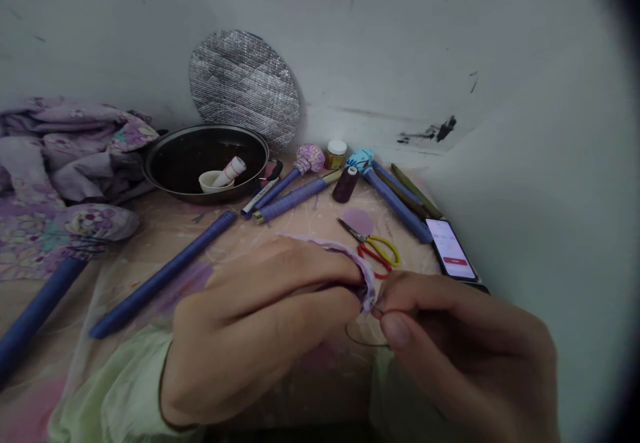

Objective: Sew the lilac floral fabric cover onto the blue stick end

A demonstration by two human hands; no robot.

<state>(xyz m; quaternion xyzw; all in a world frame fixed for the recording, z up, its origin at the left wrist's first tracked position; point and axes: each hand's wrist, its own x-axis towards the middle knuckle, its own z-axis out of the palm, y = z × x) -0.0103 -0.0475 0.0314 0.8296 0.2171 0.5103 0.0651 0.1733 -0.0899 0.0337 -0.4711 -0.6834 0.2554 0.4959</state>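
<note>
My left hand (270, 316) is closed on a piece of lilac cloth (367, 276), whose folded edge curves out past the fingertips. Close beside that edge, my right hand (465, 349) pinches a thin needle (377, 308) between thumb and forefinger. A dark thread (367, 344) loops below the fingers. Most of the cloth is hidden behind the left hand. Just beyond both hands lie small scissors (373, 246) with one yellow and one red handle. A spool of dark thread (345, 186) stands behind the scissors.
A dark pan (165, 179) holds a white cup (213, 181). Against the wall leans a silver round mat (245, 86). Blue-wrapped sticks (165, 276), some cloth-headed, lie around. A phone (453, 249) rests at right, a jar (336, 156) at the back, flowered cloth (65, 156) at left.
</note>
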